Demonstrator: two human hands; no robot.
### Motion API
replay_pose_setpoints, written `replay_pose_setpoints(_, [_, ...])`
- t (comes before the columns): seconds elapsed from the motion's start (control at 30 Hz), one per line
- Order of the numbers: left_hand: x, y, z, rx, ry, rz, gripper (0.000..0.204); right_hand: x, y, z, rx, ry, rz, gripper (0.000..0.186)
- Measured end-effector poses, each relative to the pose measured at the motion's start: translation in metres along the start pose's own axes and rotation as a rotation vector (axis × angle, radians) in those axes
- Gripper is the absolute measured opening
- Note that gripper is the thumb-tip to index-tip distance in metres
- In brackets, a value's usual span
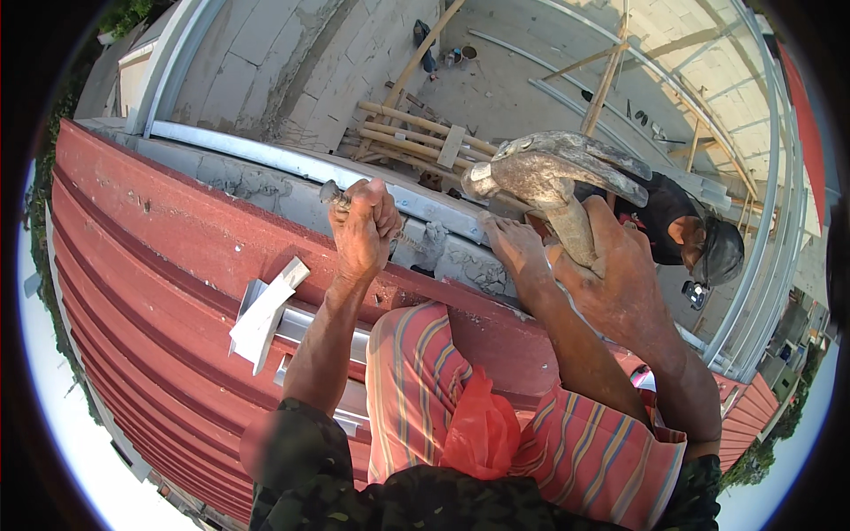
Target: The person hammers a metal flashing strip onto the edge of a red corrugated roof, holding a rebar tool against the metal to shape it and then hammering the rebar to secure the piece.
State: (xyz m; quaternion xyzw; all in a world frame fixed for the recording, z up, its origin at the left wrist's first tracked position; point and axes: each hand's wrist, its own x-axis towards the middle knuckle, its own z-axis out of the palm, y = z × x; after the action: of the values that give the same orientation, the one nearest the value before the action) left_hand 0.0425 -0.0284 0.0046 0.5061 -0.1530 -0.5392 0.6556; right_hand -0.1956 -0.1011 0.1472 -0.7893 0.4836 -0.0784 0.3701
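Single head-worn view, wide fisheye, pitched steeply down over wearer's lap [407,380]; left hand [365,226] and right hand [620,270] close, red roofing [159,265] near, floor [505,88] well below.

hands [363,226]: bare | sleeves [305,456]: dark camouflage | lower garment [407,385]: red, blue-and-yellow striped

Gripped by the handle in the right hand [611,279], a worn claw hammer [553,165], grey-brown and scuffed, head lying crosswise above the hand, rounded striking face turned toward the left hand [365,228], forked claw pointing the opposite way, pale handle slanting down into the palm. Clenched in the left hand, a grey blunt piece [330,191], one end jutting out at the hand's left, the middle hidden by the fingers.
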Motion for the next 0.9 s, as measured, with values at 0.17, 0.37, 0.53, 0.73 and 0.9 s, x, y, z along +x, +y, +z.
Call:
replay_pose_setpoints(0.17, [-0.005,-0.016,-0.002,0.014,-0.009,-0.031,0.037,0.0,0.001,0.005,-0.028,-0.012,-0.071,0.032])
replay_pose_setpoints(0.37, [0.0,-0.023,0.006,0.013,-0.219,0.024,0.02,0.009,-0.003,0.0,0.044,-0.024,0.037,0.032])
replay_pose_setpoints(0.53, [0.004,-0.018,0.02,0.139,-0.184,0.008,0.024,0.014,0.002,0.003,0.045,-0.01,0.031,0.032])
replay_pose_setpoints(0.73, [0.011,-0.016,0.026,0.249,-0.171,-0.044,0.023,0.012,0.011,0.001,-0.026,-0.036,0.032,0.032])
replay_pose_setpoints(0.9, [0.018,-0.017,0.021,0.151,-0.213,-0.161,0.022,0.019,0.012,0.002,-0.046,-0.043,0.009,0.033])
